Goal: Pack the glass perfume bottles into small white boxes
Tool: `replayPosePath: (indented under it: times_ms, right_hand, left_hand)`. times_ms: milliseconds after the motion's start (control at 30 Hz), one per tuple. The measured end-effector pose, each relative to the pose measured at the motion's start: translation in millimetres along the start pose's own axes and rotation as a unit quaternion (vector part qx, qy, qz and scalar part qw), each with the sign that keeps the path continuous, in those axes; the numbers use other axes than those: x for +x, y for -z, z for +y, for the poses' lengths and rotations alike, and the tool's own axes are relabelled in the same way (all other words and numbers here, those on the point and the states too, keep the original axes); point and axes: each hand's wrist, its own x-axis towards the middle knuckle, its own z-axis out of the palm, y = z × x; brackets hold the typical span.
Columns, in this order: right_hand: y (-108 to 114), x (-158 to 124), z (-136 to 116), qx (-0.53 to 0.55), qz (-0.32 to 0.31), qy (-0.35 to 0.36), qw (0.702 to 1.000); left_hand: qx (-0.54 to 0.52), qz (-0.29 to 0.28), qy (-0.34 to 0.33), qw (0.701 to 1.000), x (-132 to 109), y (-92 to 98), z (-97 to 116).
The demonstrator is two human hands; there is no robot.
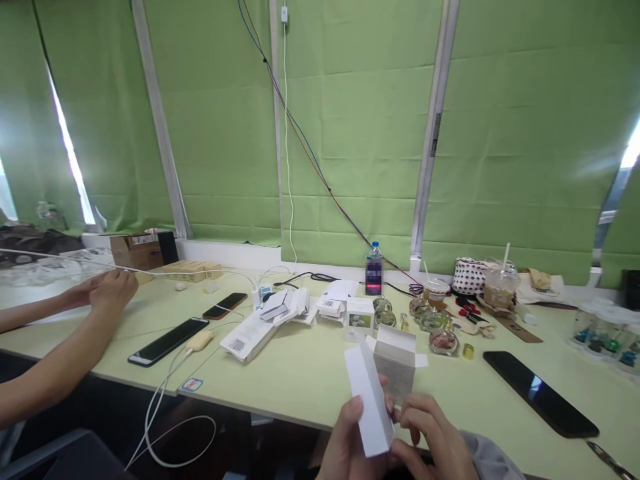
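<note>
My left hand [345,433] grips a narrow white carton [369,393], tilted above the table's front edge, with the thumb along its left side and a fingertip showing behind it. My right hand [433,433] is closed, its curled fingers at the lower right edge of that carton; their tips are partly hidden. Just behind both hands an open white box [395,363] stands on the table with its flaps spread. A small white box with a green picture [359,319] is behind it. Glass jars [443,342] with coloured contents sit to the right.
White cartons [250,335] lie piled left of centre. Phones [540,392] [169,341], a white cable [150,427], a bottle [373,270] and drink cups [500,285] are on the table [290,383]. At the left, another person's hands [113,290] hold a thin white cord.
</note>
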Motion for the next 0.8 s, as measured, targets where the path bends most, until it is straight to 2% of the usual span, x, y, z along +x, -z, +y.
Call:
replayPosePath:
  times_ms: [100, 233, 300, 367, 433, 467, 533, 600, 700, 800]
  right_hand:
    - [-1, -2, 0, -0.017, 0.006, 0.005, 1.000]
    - [-3, 3, -4, -0.030, 0.015, 0.016, 0.999]
    - [-2, 7, -3, -0.023, -0.012, 0.032, 0.999]
    - [-1, 9, -1, -0.008, -0.066, 0.036, 0.997]
    - [0, 8, 3, 0.009, -0.105, 0.032, 0.994]
    - [0, 7, 5, 0.014, -0.103, 0.035, 0.994]
    - [0, 4, 7, 0.010, -0.060, 0.056, 0.997]
    - [-2, 2, 6, -0.019, 0.011, 0.068, 0.997]
    - [-3, 0, -1, -0.083, 0.070, 0.043, 0.993]
    - [0, 4, -8, -0.139, 0.041, 0.005, 0.989]
  left_hand:
    - [0.040, -0.020, 0.004, 0.999, -3, -2.8, 3]
    - [0.106, 0.001, -0.033, 0.994, -6, -7.6, 13]
    - [0.157, 0.010, -0.060, 0.986, -4, -9.1, 17]
    - [0.222, 0.019, -0.091, 0.971, -2, -9.4, 19]
    - [0.288, 0.051, -0.132, 0.947, 0, -9.0, 20]
    - [0.325, 0.079, -0.157, 0.929, 0, -8.6, 19]
    - [0.424, 0.137, -0.208, 0.871, 0, -8.0, 19]
    - [0.550, 0.164, -0.250, 0.780, -1, -6.9, 17]
    - [0.690, 0.130, -0.307, 0.642, 0, -1.7, 14]
    - [0.751, 0.079, -0.353, 0.552, 2, 8.7, 10]
